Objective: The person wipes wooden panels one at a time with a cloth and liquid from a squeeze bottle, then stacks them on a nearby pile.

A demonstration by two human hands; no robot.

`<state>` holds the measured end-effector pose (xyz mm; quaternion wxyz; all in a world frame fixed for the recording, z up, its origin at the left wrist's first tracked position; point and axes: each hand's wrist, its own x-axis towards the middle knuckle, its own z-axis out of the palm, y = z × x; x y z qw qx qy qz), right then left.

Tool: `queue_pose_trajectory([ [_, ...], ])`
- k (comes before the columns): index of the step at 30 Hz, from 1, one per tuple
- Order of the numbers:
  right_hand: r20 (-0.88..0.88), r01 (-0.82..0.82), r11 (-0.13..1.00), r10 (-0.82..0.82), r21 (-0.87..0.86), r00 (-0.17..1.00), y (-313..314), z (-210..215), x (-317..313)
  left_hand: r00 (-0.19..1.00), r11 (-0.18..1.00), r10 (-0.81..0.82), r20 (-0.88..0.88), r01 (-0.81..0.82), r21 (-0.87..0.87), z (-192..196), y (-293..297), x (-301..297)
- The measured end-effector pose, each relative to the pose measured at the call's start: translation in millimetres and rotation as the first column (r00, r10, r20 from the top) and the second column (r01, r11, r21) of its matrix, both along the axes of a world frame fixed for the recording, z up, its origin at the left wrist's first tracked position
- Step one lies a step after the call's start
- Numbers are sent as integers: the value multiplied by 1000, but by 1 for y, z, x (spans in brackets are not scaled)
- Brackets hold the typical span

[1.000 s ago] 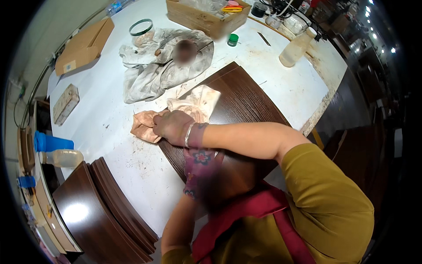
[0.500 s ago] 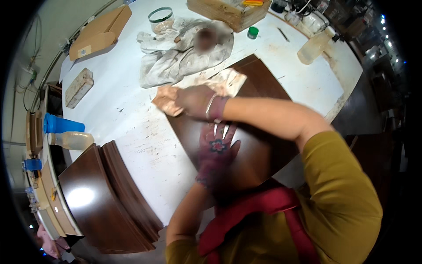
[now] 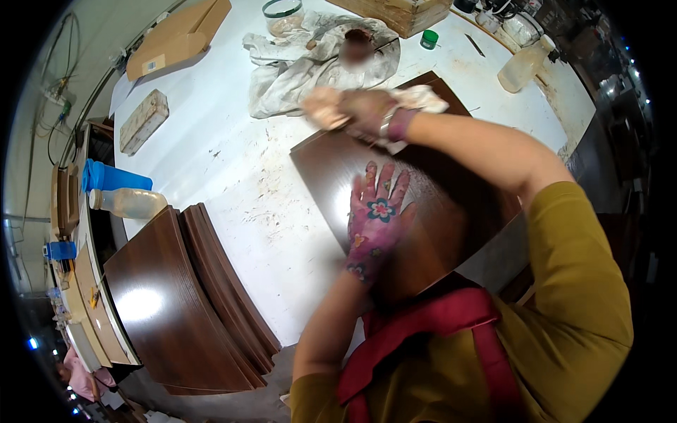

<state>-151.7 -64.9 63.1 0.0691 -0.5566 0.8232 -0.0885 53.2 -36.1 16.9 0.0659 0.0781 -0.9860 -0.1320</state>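
Observation:
A dark brown, glossy board [image 3: 328, 166] lies on the white worktable in front of me. My left hand [image 3: 379, 215], in a pink flowered glove, rests flat on it with the fingers spread. Gripped in my gloved right hand [image 3: 368, 113] is a crumpled pale cloth [image 3: 324, 108], blurred by motion, at the board's far edge; whitish folds stick out on both sides of that hand. Just beyond lies a stained grey rag [image 3: 278, 88]. On the rag a dark brown, round thing [image 3: 356, 49] is too blurred to name.
Left of the board stand a stack of curved brown panels [image 3: 144, 282], a bottle [image 3: 132, 203], a blue cup [image 3: 116, 178] and a block [image 3: 144, 121]. Farther off are cardboard [image 3: 180, 39], a glass jar [image 3: 283, 20], a wooden box [image 3: 405, 15], a green lid [image 3: 429, 39] and a plastic bottle [image 3: 523, 70].
My right hand has slid the cloth away from the board's left corner, farther out and to the right. My left hand stays on the board. The whole view has shifted slightly.

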Motion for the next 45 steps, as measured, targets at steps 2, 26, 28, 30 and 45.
queue_pose_trajectory([
  [2, -106, 31, 999, -30, 11, 994, 31, -8, -38, 999, 999, -39, 15, 39, -4, 3, 1, 0],
  [26, 64, -319, 922, 340, -218, 938, -38, -20, 48, 996, 996, -76, 35, 74, 52, 8, -4, -2],
  [28, 76, -255, 952, 271, -169, 960, -21, -17, 26, 998, 998, -55, 37, 53, 34, 4, -3, 0],
  [30, 79, -250, 965, 257, -82, 963, -3, -6, 18, 994, 995, -93, 52, 91, 40, 8, -4, -1],
  [45, 519, 391, 913, -392, 118, 759, 48, 70, -8, 992, 994, -77, -99, 84, 71, 7, -5, 1],
])
